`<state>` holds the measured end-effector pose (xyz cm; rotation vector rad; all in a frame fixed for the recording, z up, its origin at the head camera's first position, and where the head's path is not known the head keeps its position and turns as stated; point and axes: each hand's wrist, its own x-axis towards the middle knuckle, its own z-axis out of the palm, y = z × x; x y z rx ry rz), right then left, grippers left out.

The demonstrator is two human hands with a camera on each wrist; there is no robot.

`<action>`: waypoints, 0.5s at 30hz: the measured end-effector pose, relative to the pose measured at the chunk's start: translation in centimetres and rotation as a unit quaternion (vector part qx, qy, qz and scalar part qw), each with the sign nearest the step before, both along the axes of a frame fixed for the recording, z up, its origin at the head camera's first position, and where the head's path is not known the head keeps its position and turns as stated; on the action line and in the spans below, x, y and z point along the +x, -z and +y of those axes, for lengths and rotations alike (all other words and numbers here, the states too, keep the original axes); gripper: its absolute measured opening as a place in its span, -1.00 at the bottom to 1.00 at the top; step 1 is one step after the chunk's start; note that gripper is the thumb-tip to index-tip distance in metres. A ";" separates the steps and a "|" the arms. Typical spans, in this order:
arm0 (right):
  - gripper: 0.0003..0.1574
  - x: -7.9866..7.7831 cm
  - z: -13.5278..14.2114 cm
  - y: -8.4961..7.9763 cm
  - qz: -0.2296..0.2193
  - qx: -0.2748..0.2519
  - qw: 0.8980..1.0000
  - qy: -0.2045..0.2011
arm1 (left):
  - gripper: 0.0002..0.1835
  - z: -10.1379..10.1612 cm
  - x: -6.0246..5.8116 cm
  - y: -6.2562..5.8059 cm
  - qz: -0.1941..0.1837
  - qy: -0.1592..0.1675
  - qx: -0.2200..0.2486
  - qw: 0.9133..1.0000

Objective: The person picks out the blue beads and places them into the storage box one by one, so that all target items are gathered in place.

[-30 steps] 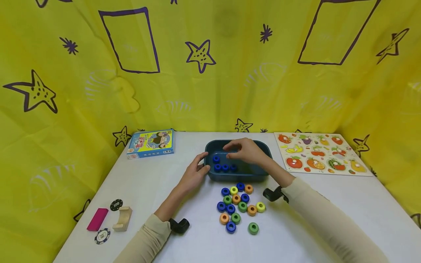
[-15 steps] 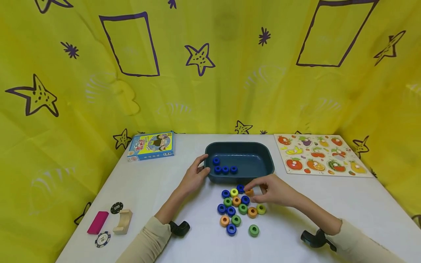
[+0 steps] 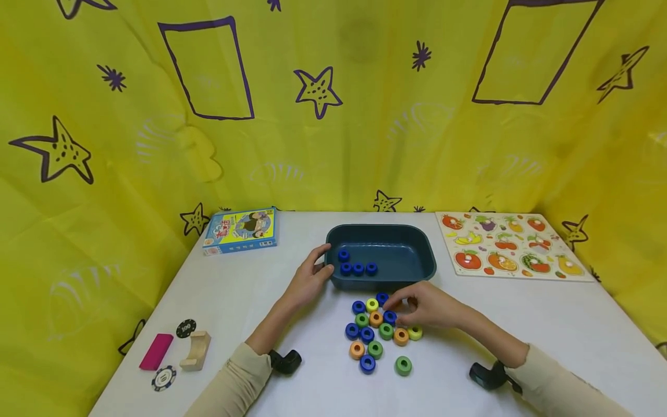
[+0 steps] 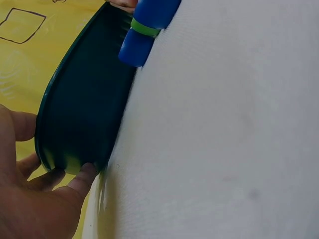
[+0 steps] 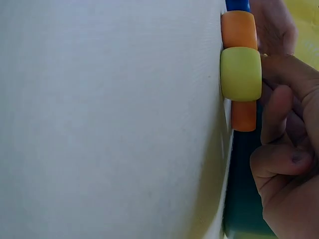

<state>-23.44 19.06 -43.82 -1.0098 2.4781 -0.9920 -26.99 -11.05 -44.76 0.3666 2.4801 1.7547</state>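
Observation:
My left hand (image 3: pixel 310 280) holds the left end of a dark teal plastic tray (image 3: pixel 419 278), fingers at its rim and thumb on its front corner. In the left wrist view the fingers spread round the tray's end wall (image 4: pixel 82 104). Several blue beads (image 3: pixel 358 269) lie inside at the left. In front of the tray, my right hand (image 3: pixel 429 307) pinches a blue bead (image 3: pixel 389 317) within a loose group, index finger behind it and thumb at its right. A yellow bead (image 5: pixel 241 74) and orange beads (image 5: pixel 238 30) partly hide the fingertips in the right wrist view.
Around that bead lie several others, among them a green bead (image 3: pixel 403 365) and an orange bead (image 3: pixel 356 350). A fruit puzzle board (image 3: pixel 513 246) is at back right, a boxed game (image 3: pixel 239 231) at back left. Front left are a pink block (image 3: pixel 156 351), a wooden piece (image 3: pixel 195 351) and chips (image 3: pixel 164 378).
My right hand has come out of the tray toward me, then down to the blue bead among the loose ones. The left hand has stayed on the tray.

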 end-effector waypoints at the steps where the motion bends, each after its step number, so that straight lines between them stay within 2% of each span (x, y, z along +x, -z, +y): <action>1: -0.68 -0.1 -0.1 0.0 0.000 0.003 1.000 -0.005 | -0.46 0.0 0.0 0.0 -0.002 0.002 0.000 1.000; 6: -0.68 -0.3 -0.3 -0.2 -0.007 0.017 1.000 -0.019 | -0.44 -0.1 -0.2 -0.2 -0.014 0.012 0.000 1.000; 10: -0.68 -0.2 -0.2 -0.3 0.001 0.019 1.000 -0.017 | -0.44 0.1 1.0 -2.0 -0.011 0.017 -0.004 1.000; 13: -0.69 -0.3 0.0 -1.0 0.017 0.008 1.000 -0.015 | -0.45 0.3 1.8 -3.2 -0.008 0.017 -0.006 1.000; 15: -0.68 -0.4 0.2 -1.9 0.027 -0.007 1.000 -0.014 | -0.45 0.2 1.8 -3.2 -0.007 0.017 -0.004 1.000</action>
